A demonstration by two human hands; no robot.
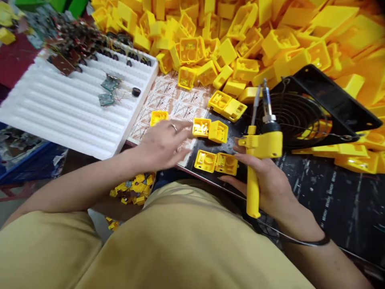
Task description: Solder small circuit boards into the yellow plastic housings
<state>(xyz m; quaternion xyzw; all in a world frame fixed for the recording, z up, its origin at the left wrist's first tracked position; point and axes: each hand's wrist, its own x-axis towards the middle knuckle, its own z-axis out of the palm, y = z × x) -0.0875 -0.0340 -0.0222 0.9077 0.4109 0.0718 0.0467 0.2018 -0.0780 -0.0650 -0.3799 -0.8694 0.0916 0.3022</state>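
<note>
A heap of bright yellow plastic housings point(264, 44) is towering over a black workbench point(325, 192), flanked by a white ribbed foam tray point(69, 104) carrying small green circuit boards point(108, 90) and a tilted black wire-guarded fan point(296, 114). The person's right hand point(267, 188) is clamped around a yellow-handled soldering gun point(252, 188), while the ringed left hand point(162, 144) is lying open and holding nothing, its fingertips point(188, 128) just beside an opened yellow housing pair point(209, 130). A second opened yellow housing pair point(215, 161) is sitting just below, near the right hand.
</note>
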